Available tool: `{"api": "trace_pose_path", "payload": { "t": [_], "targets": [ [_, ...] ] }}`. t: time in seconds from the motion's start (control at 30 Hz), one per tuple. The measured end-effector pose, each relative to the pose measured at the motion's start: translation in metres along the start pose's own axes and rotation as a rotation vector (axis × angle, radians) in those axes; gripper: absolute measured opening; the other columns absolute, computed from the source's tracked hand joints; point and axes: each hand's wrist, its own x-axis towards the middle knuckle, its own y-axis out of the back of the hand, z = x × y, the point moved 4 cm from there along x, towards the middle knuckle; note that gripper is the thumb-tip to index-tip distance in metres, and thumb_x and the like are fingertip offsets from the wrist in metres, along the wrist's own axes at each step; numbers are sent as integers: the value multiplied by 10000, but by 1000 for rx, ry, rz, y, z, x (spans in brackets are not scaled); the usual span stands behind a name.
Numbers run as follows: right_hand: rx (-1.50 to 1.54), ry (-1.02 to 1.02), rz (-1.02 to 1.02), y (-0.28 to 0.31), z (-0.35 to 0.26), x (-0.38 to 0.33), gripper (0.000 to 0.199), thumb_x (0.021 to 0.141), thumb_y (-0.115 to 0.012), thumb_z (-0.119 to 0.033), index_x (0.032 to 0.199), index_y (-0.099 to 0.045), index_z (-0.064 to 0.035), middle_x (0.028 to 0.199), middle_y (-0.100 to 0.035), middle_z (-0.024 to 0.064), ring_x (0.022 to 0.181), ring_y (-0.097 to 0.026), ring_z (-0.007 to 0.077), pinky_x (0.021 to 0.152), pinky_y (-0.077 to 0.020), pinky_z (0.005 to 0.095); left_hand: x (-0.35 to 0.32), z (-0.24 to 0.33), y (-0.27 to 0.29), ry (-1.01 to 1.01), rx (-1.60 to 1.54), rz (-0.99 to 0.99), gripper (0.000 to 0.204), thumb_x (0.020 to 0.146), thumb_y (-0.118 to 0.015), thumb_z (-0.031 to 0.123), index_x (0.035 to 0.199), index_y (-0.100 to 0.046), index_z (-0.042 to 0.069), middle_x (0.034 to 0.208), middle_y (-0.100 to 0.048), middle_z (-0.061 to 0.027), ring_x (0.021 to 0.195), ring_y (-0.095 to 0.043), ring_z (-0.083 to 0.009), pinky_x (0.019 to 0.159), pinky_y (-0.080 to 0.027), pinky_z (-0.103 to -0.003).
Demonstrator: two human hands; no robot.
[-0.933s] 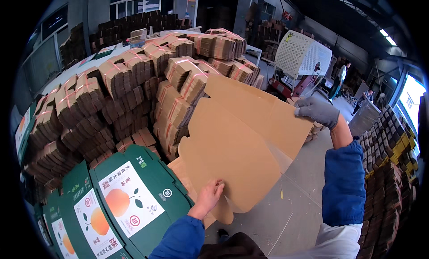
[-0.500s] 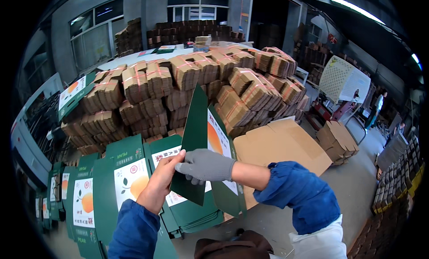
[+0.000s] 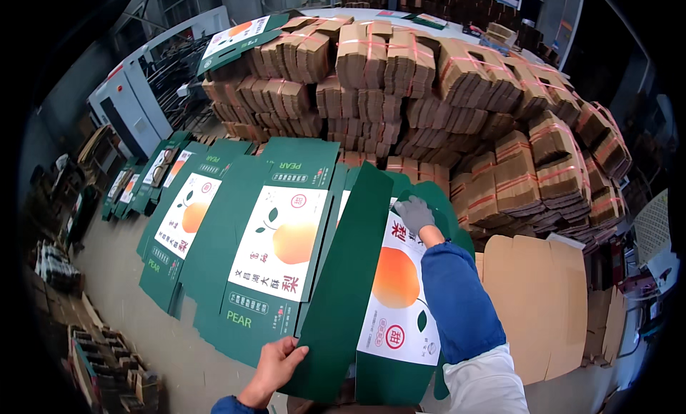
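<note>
Green carton blank (image 3: 371,271), flat, printed with an orange fruit on a white panel, lies at the near end of a row of like blanks. One long green flap stands tilted up along its left side.

Left hand (image 3: 275,367), bare, fingers closed on the near lower edge of that raised flap. Right hand (image 3: 414,214), in a grey glove, reaches over the blank and rests on its far end; fingers curled, whether pinching the edge or only pressing I cannot tell.

Left of the held blank: overlapping green blanks (image 3: 275,249) laid flat on the floor (image 3: 164,350), running away leftward. Right of it: plain brown cardboard sheets (image 3: 536,299), unprinted side up. Beyond it: a big heap of strapped brown cardboard bundles (image 3: 443,85).

Progress, as judged: several blanks already laid out in the row; this one is partly down, flap not yet flat. The brown sheets look still to be handled.
</note>
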Motion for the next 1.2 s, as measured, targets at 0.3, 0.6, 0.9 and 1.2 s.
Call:
{"api": "trace_pose_path", "payload": {
  "t": [0.3, 0.6, 0.9, 1.2],
  "targets": [
    [61, 51, 4, -61, 19, 106, 715, 932, -400, -654, 997, -651, 13, 1306, -544, 235, 1316, -410, 424, 1042, -381, 439, -29, -7, -14, 107, 264, 120, 192, 930, -644, 169, 1009, -653, -6, 681, -617, -141, 564, -550, -155, 572, -468, -295],
    [360, 291, 502, 51, -51, 82, 481, 958, -586, -453, 772, -492, -19, 660, -435, 42, 643, -397, 135, 627, -384, 322, 11, -95, 3, 95, -216, 332, 195, 909, -674, 137, 1007, -598, -13, 755, -648, -85, 667, -566, -92, 617, -473, -273],
    [70, 232, 497, 20, -56, 138, 527, 950, -563, -505, 846, -538, 11, 708, -530, 125, 668, -487, 231, 688, -429, 367, 109, -168, 7, -211, 374, 428, 213, 844, -717, 196, 959, -592, 68, 804, -628, -69, 795, -592, -247, 843, -391, -383],
    [189, 171, 407, -63, -38, 147, 503, 938, -610, -470, 846, -573, 23, 730, -553, 92, 695, -486, 168, 708, -433, 332, 120, -212, 13, -171, 380, 383, 234, 808, -746, 173, 958, -603, 64, 890, -599, -72, 884, -539, -248, 876, -361, -388]
  ]
}}
